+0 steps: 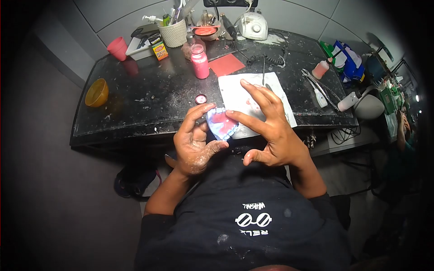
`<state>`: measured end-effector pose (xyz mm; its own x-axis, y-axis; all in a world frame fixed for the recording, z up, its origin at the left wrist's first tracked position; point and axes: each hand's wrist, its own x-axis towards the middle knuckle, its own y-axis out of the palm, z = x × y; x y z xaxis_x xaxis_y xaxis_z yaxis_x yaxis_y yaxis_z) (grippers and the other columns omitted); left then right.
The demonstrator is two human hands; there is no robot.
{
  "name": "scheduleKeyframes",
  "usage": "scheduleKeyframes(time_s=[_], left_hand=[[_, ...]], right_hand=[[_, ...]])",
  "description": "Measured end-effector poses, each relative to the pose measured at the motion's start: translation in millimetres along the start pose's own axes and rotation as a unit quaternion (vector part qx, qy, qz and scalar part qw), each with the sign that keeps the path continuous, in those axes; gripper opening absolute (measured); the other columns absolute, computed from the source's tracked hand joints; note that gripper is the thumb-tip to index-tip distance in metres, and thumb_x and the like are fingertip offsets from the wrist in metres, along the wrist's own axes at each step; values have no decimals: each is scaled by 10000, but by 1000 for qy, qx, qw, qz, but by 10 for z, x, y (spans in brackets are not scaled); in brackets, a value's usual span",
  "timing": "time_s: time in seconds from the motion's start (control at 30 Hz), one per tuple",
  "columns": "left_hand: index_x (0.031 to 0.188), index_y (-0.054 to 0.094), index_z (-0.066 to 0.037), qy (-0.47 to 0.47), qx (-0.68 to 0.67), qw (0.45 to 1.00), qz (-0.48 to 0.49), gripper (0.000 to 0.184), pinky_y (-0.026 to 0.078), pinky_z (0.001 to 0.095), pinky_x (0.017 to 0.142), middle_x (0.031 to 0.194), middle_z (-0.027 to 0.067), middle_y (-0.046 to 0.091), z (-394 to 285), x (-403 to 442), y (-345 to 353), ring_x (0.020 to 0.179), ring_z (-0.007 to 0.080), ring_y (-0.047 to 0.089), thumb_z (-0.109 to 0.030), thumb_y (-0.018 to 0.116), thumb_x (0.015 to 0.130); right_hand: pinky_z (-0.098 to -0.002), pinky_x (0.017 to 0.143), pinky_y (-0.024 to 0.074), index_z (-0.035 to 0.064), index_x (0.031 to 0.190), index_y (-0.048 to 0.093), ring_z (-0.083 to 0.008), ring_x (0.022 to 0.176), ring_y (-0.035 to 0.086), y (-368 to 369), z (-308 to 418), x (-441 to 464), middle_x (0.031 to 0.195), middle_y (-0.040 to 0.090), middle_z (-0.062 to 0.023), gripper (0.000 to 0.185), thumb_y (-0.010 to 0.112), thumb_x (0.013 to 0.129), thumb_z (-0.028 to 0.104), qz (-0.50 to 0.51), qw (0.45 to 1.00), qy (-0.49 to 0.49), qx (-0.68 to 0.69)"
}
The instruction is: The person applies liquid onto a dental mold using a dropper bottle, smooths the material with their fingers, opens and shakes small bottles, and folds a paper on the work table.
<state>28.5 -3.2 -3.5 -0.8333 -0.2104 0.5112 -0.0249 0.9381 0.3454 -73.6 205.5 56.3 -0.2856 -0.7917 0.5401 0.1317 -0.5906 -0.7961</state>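
We see a model of teeth (218, 129), pale bluish white, near the middle of the frame. A pink layer (224, 121) covers much of its inner face and looks smooth, with a small bright spot. Pale teeth run along its top edge and again at its lower right. We hold it raised and tilted, its inner face towards us, between the thumb and fingers of our left grip (193, 141).

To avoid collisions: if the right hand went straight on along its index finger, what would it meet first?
The dental cast in the left hand; the right hand seems to touch it, though depth is unclear.
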Motion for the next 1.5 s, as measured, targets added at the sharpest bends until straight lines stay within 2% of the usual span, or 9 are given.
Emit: scheduleKeyframes(time_s=[0.07, 0.13, 0.3, 0.5, 0.7, 0.9, 1.0, 1.33, 1.5], left_hand=[[1436, 441, 101, 13, 19, 1000, 7, 821, 431, 406, 1150, 1452, 167, 419, -4, 5, -9, 1353, 272, 496, 44, 877, 743], [1434, 445, 100, 12, 15, 1000, 1, 819, 428, 407, 1154, 1453, 167, 417, -6, 8, -10, 1354, 270, 494, 46, 877, 740], [1431, 456, 97, 36, 27, 999, 5, 816, 418, 404, 1160, 1453, 165, 413, 13, 15, -4, 1352, 263, 496, 48, 879, 735], [1415, 479, 90, 82, 138, 986, 35, 820, 460, 379, 1110, 1430, 178, 427, 2, 6, 12, 1320, 267, 522, 4, 906, 720], [1365, 529, 74, 166, 268, 949, 10, 784, 504, 368, 1027, 1384, 216, 462, 19, 9, 5, 1226, 270, 571, -68, 932, 708], [1276, 597, 66, 272, 396, 877, 6, 692, 537, 390, 918, 1196, 226, 584, 27, 31, 32, 1085, 324, 617, -137, 927, 703], [1275, 599, 62, 298, 434, 850, 13, 684, 550, 393, 901, 1212, 224, 576, 18, 25, 21, 1085, 323, 618, -131, 925, 706], [1291, 588, 51, 305, 436, 847, 3, 702, 560, 386, 876, 1210, 215, 553, 75, 9, 30, 1068, 314, 619, -121, 930, 704], [1286, 585, 49, 301, 421, 856, -7, 708, 559, 385, 871, 1203, 215, 556, 102, -2, 45, 1067, 314, 616, -133, 935, 698]], right_hand=[[-567, 1201, 222, 155, 1363, 669, -441, 1445, 322, -1, 2, -3, 1618, 329, -253, 865, 578, 817, 820, -2, 1000, -2, -5], [-539, 1166, 280, 157, 1339, 664, -432, 1426, 328, -24, 26, -21, 1632, 334, -196, 816, 702, 772, 742, -16, 1000, 2, -3], [-537, 1159, 288, 130, 1339, 657, -423, 1398, 354, -55, 61, -51, 1618, 351, -200, 828, 709, 775, 733, -17, 1000, 10, 1], [-536, 1166, 279, 100, 1368, 651, -417, 1385, 373, 16, 106, -3, 1607, 350, -241, 888, 689, 777, 761, -18, 1000, 11, -12], [-522, 1153, 296, 96, 1365, 635, -414, 1363, 380, -2, 183, -23, 1614, 346, -221, 876, 723, 765, 728, -9, 1000, 22, -12], [-521, 1147, 302, 73, 1356, 610, -429, 1369, 370, -4, 208, 9, 1614, 334, -228, 872, 751, 761, 695, -18, 1000, 25, 0], [-527, 1146, 305, 52, 1351, 604, -441, 1364, 369, 42, 257, 31, 1610, 331, -243, 869, 768, 763, 670, -21, 999, 31, 10], [-543, 1160, 295, -16, 1374, 566, -469, 1369, 353, 119, 257, 7, 1595, 326, -282, 909, 822, 756, 599, -33, 997, 33, 66], [-546, 1162, 291, -14, 1401, 540, -466, 1379, 346, 114, 300, 45, 1589, 331, -282, 922, 820, 765, 592, -31, 996, 30, 83]])
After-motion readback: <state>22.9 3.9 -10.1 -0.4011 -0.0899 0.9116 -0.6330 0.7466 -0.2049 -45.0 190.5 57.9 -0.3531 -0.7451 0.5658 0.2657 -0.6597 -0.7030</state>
